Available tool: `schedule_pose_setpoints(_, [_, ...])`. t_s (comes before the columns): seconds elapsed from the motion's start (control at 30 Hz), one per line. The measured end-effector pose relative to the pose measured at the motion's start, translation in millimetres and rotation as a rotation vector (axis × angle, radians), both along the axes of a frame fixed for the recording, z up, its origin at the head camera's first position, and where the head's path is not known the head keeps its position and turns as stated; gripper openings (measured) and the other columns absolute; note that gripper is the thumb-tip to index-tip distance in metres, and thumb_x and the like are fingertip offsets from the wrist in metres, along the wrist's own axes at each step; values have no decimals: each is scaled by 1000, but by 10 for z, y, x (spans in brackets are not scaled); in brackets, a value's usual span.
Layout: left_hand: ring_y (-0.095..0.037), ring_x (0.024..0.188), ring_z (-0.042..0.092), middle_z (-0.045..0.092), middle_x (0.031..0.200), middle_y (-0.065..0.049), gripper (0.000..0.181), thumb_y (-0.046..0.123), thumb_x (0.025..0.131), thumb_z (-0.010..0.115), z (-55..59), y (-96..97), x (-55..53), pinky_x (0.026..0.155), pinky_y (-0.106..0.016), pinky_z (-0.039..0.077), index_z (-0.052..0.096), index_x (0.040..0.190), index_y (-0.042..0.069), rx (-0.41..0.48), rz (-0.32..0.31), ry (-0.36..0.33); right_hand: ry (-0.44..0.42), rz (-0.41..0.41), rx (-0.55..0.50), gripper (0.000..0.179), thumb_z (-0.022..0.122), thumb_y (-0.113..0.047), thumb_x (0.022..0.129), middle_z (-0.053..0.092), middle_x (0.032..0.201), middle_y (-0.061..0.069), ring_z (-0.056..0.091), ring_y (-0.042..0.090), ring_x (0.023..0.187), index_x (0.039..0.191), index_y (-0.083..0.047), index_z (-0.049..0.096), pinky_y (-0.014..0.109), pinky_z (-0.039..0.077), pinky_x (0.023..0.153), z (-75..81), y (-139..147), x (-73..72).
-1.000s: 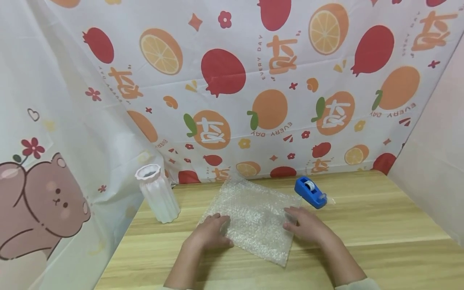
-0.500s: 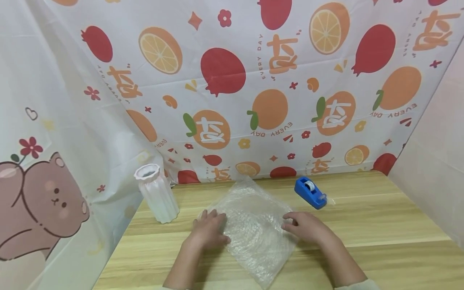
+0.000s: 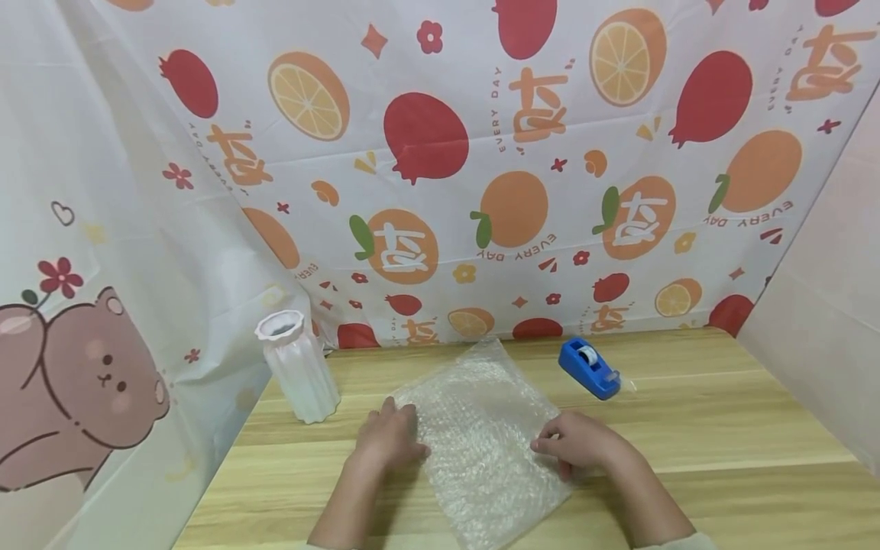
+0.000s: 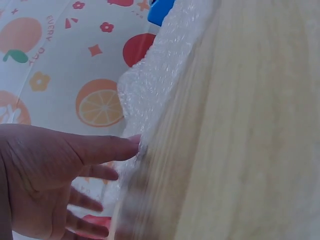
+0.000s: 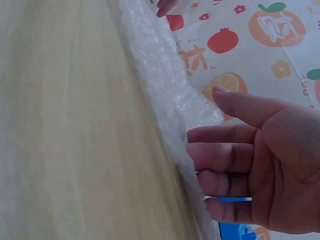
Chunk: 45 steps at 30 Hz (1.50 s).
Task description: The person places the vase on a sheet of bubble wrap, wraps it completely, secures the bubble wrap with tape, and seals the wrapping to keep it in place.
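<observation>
A sheet of clear bubble wrap point(image 3: 481, 435) lies aslant on the wooden table between my hands. My left hand point(image 3: 386, 437) rests at its left edge, fingers spread; in the left wrist view the thumb point(image 4: 117, 148) touches the wrap's edge. At the opposite edge is my right hand point(image 3: 577, 441). Its fingers point(image 5: 220, 157) are loosely bent with the tips against the wrap, while the thumb stands apart from them in the right wrist view. Neither hand grips the sheet.
A white fluted vase point(image 3: 300, 370) stands at the table's left side. Behind the wrap on the right sits a blue tape dispenser point(image 3: 589, 369). A fruit-print curtain point(image 3: 440, 214) hangs along the back edge of the wooden table point(image 3: 722, 428).
Between my hands the bubble wrap has turned clockwise: its far corner shifted right and its near corner left. My right hand has come slightly nearer to me. Vase and tape dispenser stayed put.
</observation>
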<state>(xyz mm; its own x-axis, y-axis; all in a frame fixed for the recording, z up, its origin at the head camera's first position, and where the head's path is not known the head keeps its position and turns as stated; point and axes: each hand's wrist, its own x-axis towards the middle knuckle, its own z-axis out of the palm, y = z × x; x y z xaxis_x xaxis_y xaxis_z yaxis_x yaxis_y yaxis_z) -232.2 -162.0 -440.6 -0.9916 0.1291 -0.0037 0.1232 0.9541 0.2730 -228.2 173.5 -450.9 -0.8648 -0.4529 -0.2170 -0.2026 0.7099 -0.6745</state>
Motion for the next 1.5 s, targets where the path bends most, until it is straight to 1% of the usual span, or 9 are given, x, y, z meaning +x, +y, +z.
schedule_pose_setpoints(0.03, [-48, 100, 54, 53, 122, -28, 54, 40, 65, 88, 0, 0, 1, 77, -58, 49, 63, 101, 9, 2, 20, 8, -19, 2, -7, 27, 62, -44, 94, 63, 54, 2, 56, 14, 49, 95, -20, 74, 31, 46, 59, 4, 3, 7])
schedule_pose_setpoints(0.1, [-42, 91, 54, 53, 110, -24, 56, 41, 65, 88, -15, -6, -2, 69, -52, 49, 62, 101, 8, 6, 61, 15, -45, 4, -18, 27, 63, -44, 93, 63, 54, 2, 57, 15, 49, 94, -20, 74, 30, 45, 57, 10, 6, 21])
schedule_pose_setpoints(0.23, [-41, 89, 61, 60, 100, -20, 63, 41, 69, 85, -56, -17, -9, 68, -53, 50, 60, 112, 3, 35, 94, 0, -66, 11, -13, 29, 64, -48, 92, 60, 52, 1, 54, 14, 48, 86, -21, 72, 30, 43, 55, 13, 5, 43])
schedule_pose_setpoints(0.4, [-37, 93, 68, 71, 102, -17, 58, 34, 76, 82, -102, -14, -34, 71, -53, 51, 59, 120, 4, 80, 73, -11, -52, 28, -20, 32, 63, -48, 92, 55, 49, -2, 49, 11, 46, 79, -20, 71, 29, 42, 54, 1, -2, 48])
schedule_pose_setpoints(0.5, [-36, 92, 68, 72, 100, -16, 53, 29, 77, 82, -106, 17, -55, 70, -52, 52, 62, 120, 6, 97, 46, -2, -50, 32, -37, 31, 63, -46, 92, 55, 50, -1, 49, 11, 47, 80, -19, 71, 29, 43, 54, 4, -1, 45])
schedule_pose_setpoints(0.67, [-34, 86, 68, 72, 96, -15, 45, 25, 77, 81, -97, 61, -54, 66, -50, 52, 65, 115, 7, 93, 17, -10, -48, 39, -43, 32, 63, -45, 93, 55, 52, 0, 48, 11, 49, 79, -17, 70, 29, 42, 54, 7, 0, 45])
schedule_pose_setpoints(0.87, [-33, 86, 68, 71, 98, -16, 44, 24, 79, 81, -83, 64, -84, 67, -50, 52, 65, 115, 5, 101, 16, -13, -38, 41, -43, 34, 61, -45, 94, 56, 53, 0, 47, 11, 49, 77, -16, 69, 28, 42, 53, 44, -2, 19])
schedule_pose_setpoints(1.07, [-36, 90, 68, 71, 101, -17, 44, 25, 79, 80, -92, 68, -112, 70, -53, 52, 65, 116, 6, 88, 19, -18, -36, 39, -51, 37, 61, -44, 95, 55, 54, 1, 46, 11, 50, 74, -14, 67, 28, 41, 52, 63, -9, 23])
schedule_pose_setpoints(1.5, [-39, 92, 67, 71, 100, -18, 41, 25, 79, 80, -101, 84, -61, 72, -56, 52, 65, 113, 6, 95, 17, -20, -37, 29, -40, 40, 60, -46, 94, 58, 53, -1, 46, 10, 49, 71, -14, 66, 25, 38, 49, -16, -8, 19])
